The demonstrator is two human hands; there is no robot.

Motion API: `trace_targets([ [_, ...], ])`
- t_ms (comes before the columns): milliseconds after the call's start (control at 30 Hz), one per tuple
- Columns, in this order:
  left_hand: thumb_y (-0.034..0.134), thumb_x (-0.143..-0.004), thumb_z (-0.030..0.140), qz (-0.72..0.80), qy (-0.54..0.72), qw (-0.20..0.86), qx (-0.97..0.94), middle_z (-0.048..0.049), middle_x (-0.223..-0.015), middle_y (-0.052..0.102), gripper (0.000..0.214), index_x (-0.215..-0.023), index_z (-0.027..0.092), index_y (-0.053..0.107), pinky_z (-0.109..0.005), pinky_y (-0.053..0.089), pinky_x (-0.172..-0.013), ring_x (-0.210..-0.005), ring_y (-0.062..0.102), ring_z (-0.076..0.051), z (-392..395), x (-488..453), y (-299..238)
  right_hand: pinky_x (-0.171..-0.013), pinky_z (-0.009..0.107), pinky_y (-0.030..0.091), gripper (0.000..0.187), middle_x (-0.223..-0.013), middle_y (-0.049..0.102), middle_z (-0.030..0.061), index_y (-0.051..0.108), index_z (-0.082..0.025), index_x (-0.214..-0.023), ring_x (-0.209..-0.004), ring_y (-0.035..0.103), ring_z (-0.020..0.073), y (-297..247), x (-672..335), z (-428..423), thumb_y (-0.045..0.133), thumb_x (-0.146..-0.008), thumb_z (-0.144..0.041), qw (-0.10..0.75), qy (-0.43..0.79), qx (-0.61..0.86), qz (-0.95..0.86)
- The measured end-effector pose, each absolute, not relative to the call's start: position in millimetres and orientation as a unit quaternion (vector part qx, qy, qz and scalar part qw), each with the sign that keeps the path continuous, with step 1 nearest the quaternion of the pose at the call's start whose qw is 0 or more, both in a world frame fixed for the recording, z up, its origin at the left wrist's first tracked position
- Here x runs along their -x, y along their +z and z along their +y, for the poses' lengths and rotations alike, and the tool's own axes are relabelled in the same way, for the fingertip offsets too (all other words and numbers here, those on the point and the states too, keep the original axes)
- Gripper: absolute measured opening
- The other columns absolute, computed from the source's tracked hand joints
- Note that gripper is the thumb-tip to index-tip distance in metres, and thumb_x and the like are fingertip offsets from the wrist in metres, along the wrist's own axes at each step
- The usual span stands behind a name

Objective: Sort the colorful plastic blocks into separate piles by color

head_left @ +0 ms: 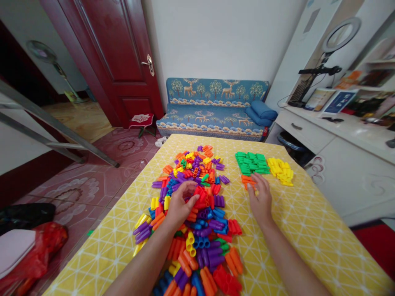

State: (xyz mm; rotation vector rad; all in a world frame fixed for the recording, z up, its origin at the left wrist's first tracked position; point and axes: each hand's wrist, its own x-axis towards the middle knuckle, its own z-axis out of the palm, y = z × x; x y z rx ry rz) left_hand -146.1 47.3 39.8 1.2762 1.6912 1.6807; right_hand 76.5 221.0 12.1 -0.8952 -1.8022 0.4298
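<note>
A long heap of plastic tube-shaped toy blocks [212, 226] in red, orange, yellow, blue, purple and green spreads over the patterned yellow tablecloth [308, 230]. Over the middle of the heap, my left hand [180, 203] has its thumb and fingers curved around the edge of a red block [202, 197]. My right hand [261, 199] is to the right of the heap, its thumb and fingertips closed on an orange block [246, 180]. Just beyond it lies a group of green blocks [251, 163], with a group of yellow blocks [280, 170] to its right.
Past the table's far edge stands a blue patterned sofa [212, 111]. A white desk [308, 127] with a ring light [342, 35] is at the right. On the left are a dark red door [114, 53], a small stool [142, 121] and a metal ladder-like frame [68, 135].
</note>
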Motion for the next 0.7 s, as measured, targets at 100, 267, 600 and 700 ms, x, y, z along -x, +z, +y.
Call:
trace_targets([
  [100,0.067,-0.08,0.027,0.621,0.58,0.203,-0.487,-0.0061,-0.092,0.071,0.021,-0.099,0.017,0.067,-0.03,0.052,-0.076,-0.084,0.066,-0.019,46,146,42,-0.082,0.037,0.051,0.035,-0.123,0.056,0.0094,0.054,-0.026,-0.125,-0.1,0.06,0.0209,31,-46,168,0.05,-0.09,-0.031,0.479,0.335,0.296,-0.756],
  [267,0.064,-0.084,0.025,0.594,0.526,0.175,-0.583,-0.0075,-0.096,0.072,0.016,-0.097,0.02,0.073,-0.031,0.049,-0.083,-0.092,0.066,-0.021,44,144,51,-0.073,0.032,0.05,0.039,-0.105,0.065,0.0052,0.057,-0.027,-0.123,-0.083,0.061,0.0186,39,-13,120,0.062,-0.085,-0.032,0.389,0.433,0.263,-0.769],
  [600,0.064,-0.081,0.016,0.639,0.52,0.119,-0.554,-0.0043,-0.09,0.071,0.011,-0.09,0.019,0.07,-0.029,0.049,-0.08,-0.087,0.065,-0.019,45,146,46,-0.073,0.031,0.05,0.022,-0.087,0.068,0.0043,0.063,-0.019,-0.097,-0.079,0.064,0.0191,20,-15,131,0.062,-0.082,-0.036,0.443,0.515,0.346,-0.647],
  [700,0.06,-0.084,0.017,0.654,0.569,0.059,-0.495,-0.0045,-0.094,0.069,0.012,-0.093,0.02,0.068,-0.031,0.049,-0.084,-0.092,0.063,-0.019,45,151,44,-0.075,0.033,0.052,0.026,-0.09,0.069,0.0063,0.062,-0.018,-0.095,-0.083,0.065,0.0203,20,-19,142,0.064,-0.08,-0.04,0.497,0.505,0.383,-0.594],
])
